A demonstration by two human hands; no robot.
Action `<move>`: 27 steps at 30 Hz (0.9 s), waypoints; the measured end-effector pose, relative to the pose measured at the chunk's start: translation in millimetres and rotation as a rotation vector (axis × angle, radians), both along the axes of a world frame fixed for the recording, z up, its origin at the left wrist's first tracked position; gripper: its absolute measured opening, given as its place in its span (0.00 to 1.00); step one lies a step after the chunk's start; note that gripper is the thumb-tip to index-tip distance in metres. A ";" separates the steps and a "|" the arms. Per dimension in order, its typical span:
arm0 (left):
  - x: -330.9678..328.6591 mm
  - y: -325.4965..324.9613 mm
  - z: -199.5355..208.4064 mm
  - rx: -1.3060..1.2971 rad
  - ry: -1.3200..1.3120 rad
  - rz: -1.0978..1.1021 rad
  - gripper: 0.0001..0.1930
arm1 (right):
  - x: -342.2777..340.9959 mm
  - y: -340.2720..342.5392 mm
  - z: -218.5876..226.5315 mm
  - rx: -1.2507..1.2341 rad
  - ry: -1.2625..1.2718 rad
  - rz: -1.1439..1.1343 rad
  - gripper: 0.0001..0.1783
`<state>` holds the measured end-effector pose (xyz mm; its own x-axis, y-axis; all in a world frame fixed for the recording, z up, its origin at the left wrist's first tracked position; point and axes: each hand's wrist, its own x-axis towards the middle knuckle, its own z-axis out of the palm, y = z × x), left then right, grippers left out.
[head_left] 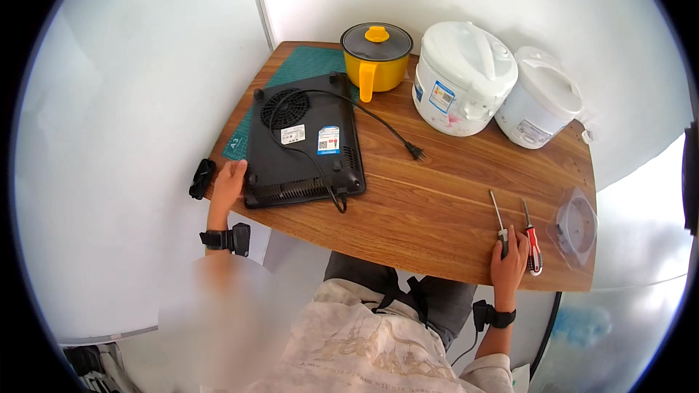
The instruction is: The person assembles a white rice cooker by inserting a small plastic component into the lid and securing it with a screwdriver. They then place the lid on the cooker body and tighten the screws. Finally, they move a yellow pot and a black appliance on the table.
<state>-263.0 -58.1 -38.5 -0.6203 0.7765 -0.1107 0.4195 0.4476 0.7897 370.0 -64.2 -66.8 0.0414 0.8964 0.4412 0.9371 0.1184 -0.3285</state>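
A black induction cooker (306, 167) lies upside down at the left of the table, its fan grille, labels and rubber feet facing up. Its power cord (378, 118) loops over the underside, the plug resting on the wood. My left hand (229, 180) lies at the cooker's near left corner, fingers stretched along its edge. At the right front, my right hand (511, 260) has its fingers around the dark handle of a screwdriver (496, 209), whose shaft points away from me. Just right of that hand lies a second screwdriver (534, 249) with a red, white and black handle.
A green cutting mat (309, 60) lies partly under the cooker. Behind stand a yellow pot (389, 73) with a glass lid and two white rice cookers (459, 73). A clear plastic tray (579, 225) sits at the right edge, a black object (202, 178) at the left edge.
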 end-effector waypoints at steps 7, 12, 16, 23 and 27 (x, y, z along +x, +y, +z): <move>-12.3 16.7 -4.7 -0.040 -0.039 -0.086 0.43 | -17.0 1.9 31.5 0.017 -0.080 0.012 0.29; -2.0 21.8 12.0 -0.146 -0.041 -0.123 0.49 | -50.0 15.5 44.2 0.018 -0.072 0.174 0.28; -1.9 19.6 14.0 -0.148 -0.013 -0.117 0.48 | -106.0 31.9 61.6 -0.259 0.009 0.430 0.30; 4.7 19.8 20.1 -0.153 0.041 -0.107 0.48 | -199.8 75.4 69.5 -0.646 0.413 0.777 0.36; 7.1 18.3 23.0 -0.128 0.029 -0.140 0.47 | -228.5 91.4 39.9 -0.448 0.368 0.906 0.38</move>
<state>-255.9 -39.8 -15.5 -0.5115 0.8361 -0.1982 0.5062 0.4796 0.7168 141.5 27.2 -26.9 -0.6562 0.7372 0.1610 0.3957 0.5179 -0.7585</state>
